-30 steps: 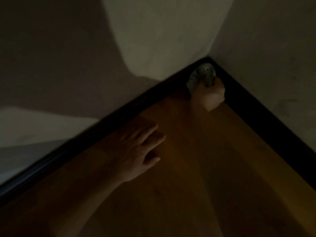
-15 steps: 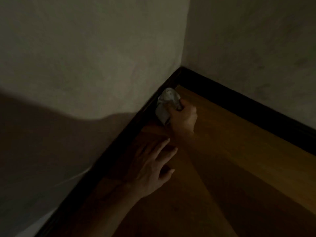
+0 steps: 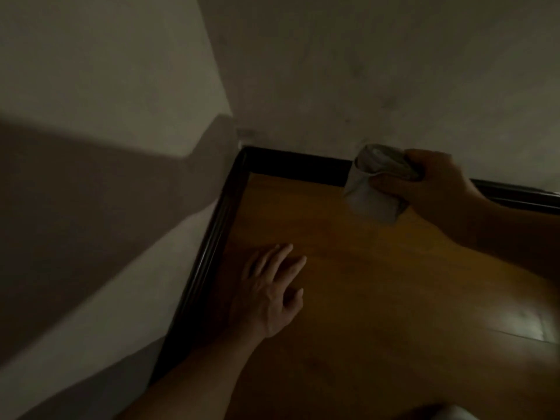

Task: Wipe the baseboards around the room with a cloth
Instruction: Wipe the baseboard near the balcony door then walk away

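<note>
- Gripping the cloth (image 3: pixel 374 184), the right hand (image 3: pixel 436 186) curls its fingers round the bunched top, toward 3 o'clock in the view.
- The cloth hangs in front of the dark baseboard (image 3: pixel 297 165) under the far wall (image 3: pixel 363 71), right of the corner; contact cannot be told.
- The left hand (image 3: pixel 269 294) lies spread flat on the wood floor (image 3: pixel 394 298) at 6 o'clock, near the left baseboard run.
</note>
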Demonstrator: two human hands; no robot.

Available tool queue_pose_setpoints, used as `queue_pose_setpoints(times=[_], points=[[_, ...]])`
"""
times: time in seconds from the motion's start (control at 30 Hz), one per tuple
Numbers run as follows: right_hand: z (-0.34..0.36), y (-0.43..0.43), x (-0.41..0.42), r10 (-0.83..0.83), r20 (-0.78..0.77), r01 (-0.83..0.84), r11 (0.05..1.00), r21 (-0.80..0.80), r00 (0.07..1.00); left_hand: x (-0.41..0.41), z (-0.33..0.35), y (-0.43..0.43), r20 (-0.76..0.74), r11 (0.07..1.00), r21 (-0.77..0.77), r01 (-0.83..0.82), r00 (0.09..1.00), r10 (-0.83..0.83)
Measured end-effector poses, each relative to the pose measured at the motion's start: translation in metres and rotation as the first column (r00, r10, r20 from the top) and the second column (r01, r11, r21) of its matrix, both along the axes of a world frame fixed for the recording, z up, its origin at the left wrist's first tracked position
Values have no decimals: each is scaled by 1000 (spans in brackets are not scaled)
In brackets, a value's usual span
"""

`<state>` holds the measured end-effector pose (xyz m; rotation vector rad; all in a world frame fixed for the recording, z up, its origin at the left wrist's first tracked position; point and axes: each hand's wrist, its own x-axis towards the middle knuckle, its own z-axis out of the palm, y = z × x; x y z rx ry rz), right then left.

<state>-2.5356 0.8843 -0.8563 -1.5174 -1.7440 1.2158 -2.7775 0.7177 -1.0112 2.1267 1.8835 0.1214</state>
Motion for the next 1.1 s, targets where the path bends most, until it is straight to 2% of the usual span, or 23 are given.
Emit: queue_pose_setpoints(times=[0.07,0.17,0.33,0.47,0.57,0.67,0.83,1.0,1.1], points=[[6,-4,5,1,59,0,1000,-19,998,0,1,0,8,1000,13,-5,1000,5],[-9,-16,-3,-108,136,109,994,2,985,1,1,-2,19,1000,-2,-27,999,27],[-70,-29,-48,-302,137,290,952,100,943,2,0,-1,76,986,50,-160,985,156],[-111,-15,-103,-340,106,314,927,205,934,0,-6,0,79,976,97,-197,979,190],[-128,2,-150,-300,62,268,913,306,952,0,-11,2,70,976,109,-188,981,181],[-134,13,-184,-291,110,224,884,409,950,0,-15,2,70,976,113,-186,981,179],[-146,11,-184,-477,125,384,814,436,870,-1,-15,3,77,971,150,-187,981,177],[-141,13,-187,-395,173,293,856,426,902,0,-13,2,56,974,141,-180,983,174],[-147,9,-162,-548,162,432,781,451,821,-2,-13,4,57,972,154,-175,984,168]])
